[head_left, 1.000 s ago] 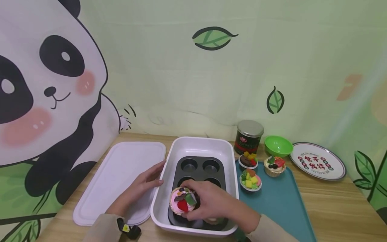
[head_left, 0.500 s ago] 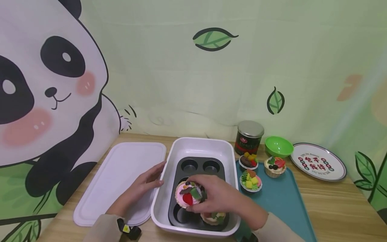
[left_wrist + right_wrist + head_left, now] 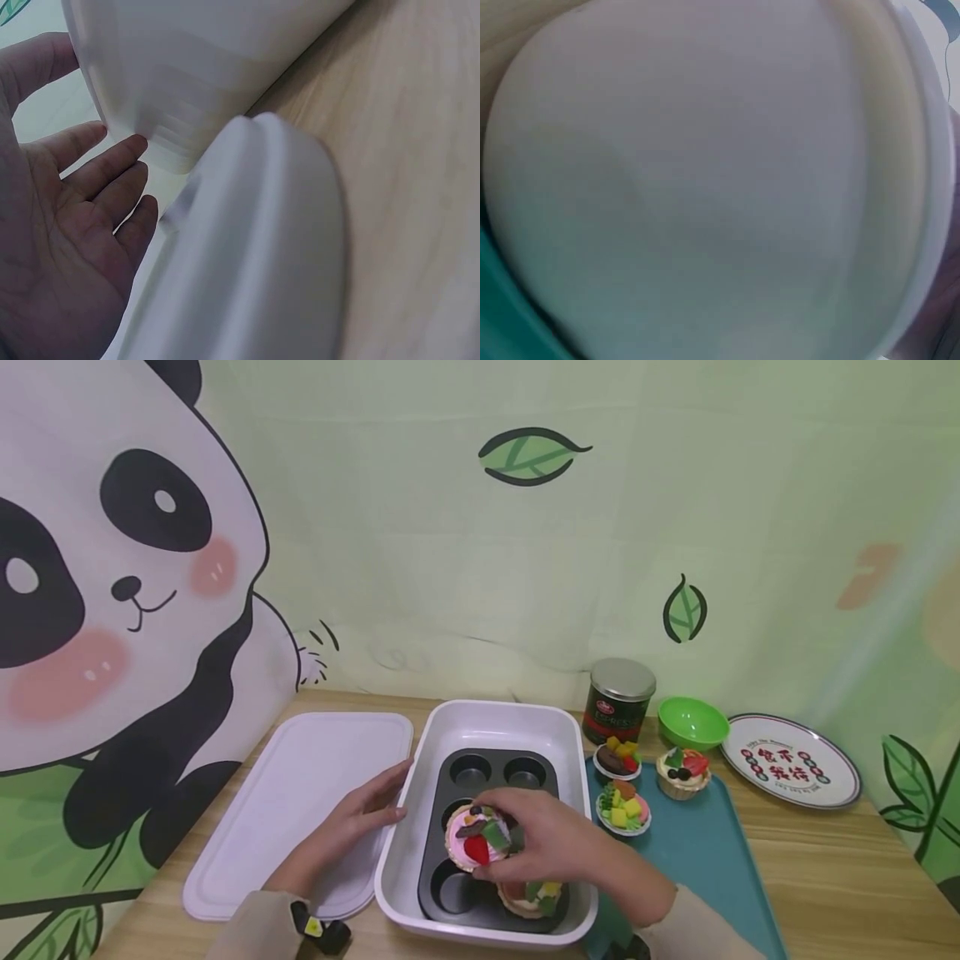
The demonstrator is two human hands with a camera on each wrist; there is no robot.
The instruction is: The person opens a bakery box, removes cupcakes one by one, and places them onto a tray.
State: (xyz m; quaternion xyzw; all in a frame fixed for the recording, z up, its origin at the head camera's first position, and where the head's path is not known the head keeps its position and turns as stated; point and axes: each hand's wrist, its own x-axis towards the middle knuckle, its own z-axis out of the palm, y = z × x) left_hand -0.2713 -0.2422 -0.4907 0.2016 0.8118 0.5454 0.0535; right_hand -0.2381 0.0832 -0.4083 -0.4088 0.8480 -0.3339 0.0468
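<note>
My right hand pinches a fruit tart with pink cream, a strawberry and green fruit on top. The tart hangs close over the dark muffin pan, tilted so that its topping shows. The pan lies inside a deep white rectangular dish. In the pan's front right cup sits another fruit tart, partly under my hand. My left hand, fingers spread and nearly straight, touches the dish's left side at the rim. The right wrist view is mostly filled by the dish's outer wall.
A flat white lid lies left of the dish. On the right, a teal tray bears several tarts, one of them chocolate. Behind stand an espresso tin, a green bowl and a patterned plate.
My right hand has moved the pink tart to the right and slightly back over the muffin pan, showing more of the front cups and the other tart. My left hand stays in place.
</note>
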